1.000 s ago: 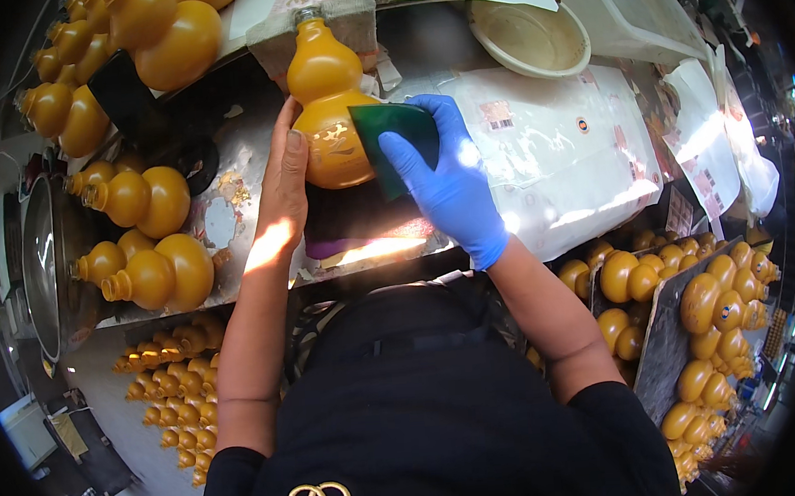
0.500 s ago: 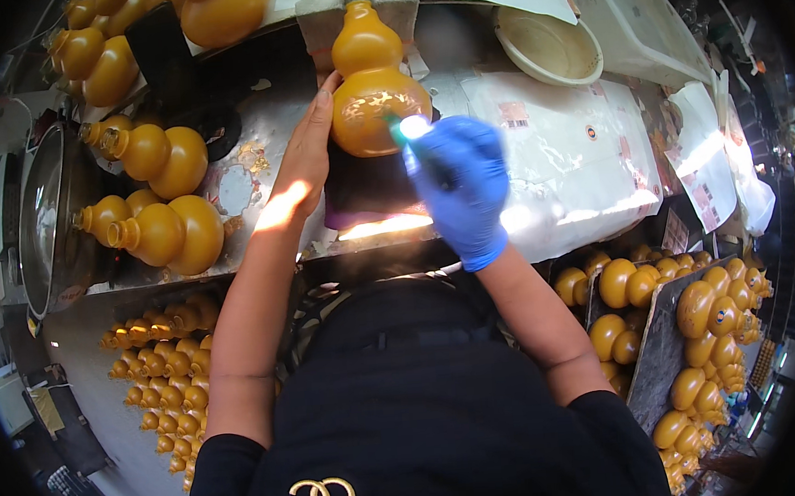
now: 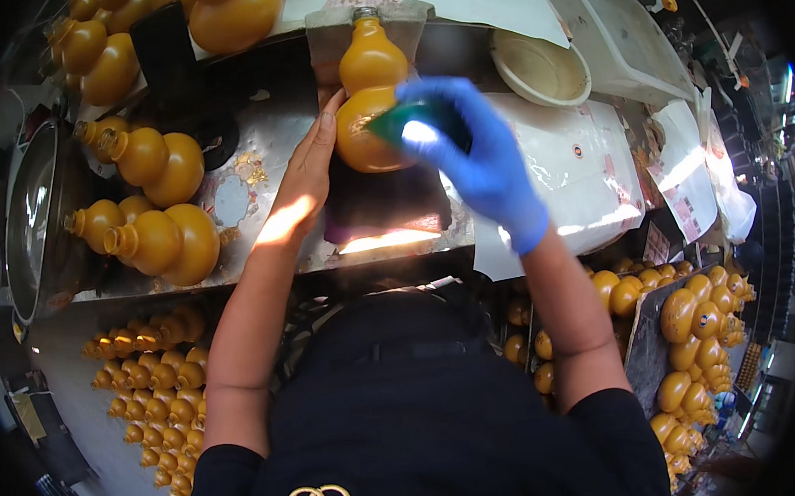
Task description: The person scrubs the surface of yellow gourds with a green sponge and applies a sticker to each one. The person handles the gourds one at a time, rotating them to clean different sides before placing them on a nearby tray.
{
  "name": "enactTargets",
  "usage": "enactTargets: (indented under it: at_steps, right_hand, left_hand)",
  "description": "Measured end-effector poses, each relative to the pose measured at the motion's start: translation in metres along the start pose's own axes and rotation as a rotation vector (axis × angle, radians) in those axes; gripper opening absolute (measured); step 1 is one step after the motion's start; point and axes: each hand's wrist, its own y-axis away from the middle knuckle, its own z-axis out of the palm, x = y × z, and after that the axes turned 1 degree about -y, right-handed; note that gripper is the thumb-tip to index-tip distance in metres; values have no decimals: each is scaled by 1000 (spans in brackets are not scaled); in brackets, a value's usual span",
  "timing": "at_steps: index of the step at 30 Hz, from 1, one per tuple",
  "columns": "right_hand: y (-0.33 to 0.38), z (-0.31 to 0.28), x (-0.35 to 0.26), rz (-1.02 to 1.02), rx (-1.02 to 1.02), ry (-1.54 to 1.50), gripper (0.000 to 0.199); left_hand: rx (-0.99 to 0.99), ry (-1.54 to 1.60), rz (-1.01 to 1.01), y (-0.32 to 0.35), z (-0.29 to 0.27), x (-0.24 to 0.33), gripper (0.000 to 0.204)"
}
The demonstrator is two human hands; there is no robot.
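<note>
A glossy yellow-orange, gourd-shaped bottle [image 3: 372,64] lies on a cloth-covered rest [image 3: 322,32], its neck pointing away from me. Gold and pale markings show on the larger bulb. My bare left hand [image 3: 310,162] lies against that bulb's left side, fingers stretched out; part of them is hidden by the bottle. In a blue glove, my right hand [image 3: 498,163] grips a green, flat-looking scraper [image 3: 398,123] whose edge is at the bulb's right side. Motion blur and glare hide the tool's exact shape, and it covers part of the bottle.
Several similar bottles [image 3: 176,240] stand at the left beside a large metal basin [image 3: 31,218]. Printed sheets [image 3: 575,143] cover the bench to the right, below a cream bowl [image 3: 542,67] and a clear plastic bin [image 3: 622,29]. More bottles [image 3: 163,384] fill the lower left and right.
My right hand has moved right and turned, and more of the green scraper shows. The left hand stays against the bottle. The whole view has shifted slightly.
</note>
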Motion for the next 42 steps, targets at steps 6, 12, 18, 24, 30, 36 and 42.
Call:
enactTargets:
  at_steps: [6,12,18,24,30,36,42]
  right_hand:
    - [-56,-39,25,95,-263,78,34]
    - [-72,-45,14,56,-342,192,33]
    - [-70,-38,8,-9,-461,292,31]
    - [-72,-39,20,-7,-378,256,36]
    - [-61,-33,29,-232,-220,225,34]
    - [-34,-36,32,47,-7,-225,36]
    - [-28,-29,43,189,-24,-195,39]
  left_hand:
    - [-10,9,-9,-1,4,5,62]
    - [46,113,-25,-7,9,10,71]
    - [50,132,-56,-3,13,11,77]
    - [84,95,-74,-6,12,6,79]
    - [120,72,-16,-12,9,-3,69]
    - [130,-77,40,-12,23,11,67]
    - [116,-6,5,-12,23,7,66]
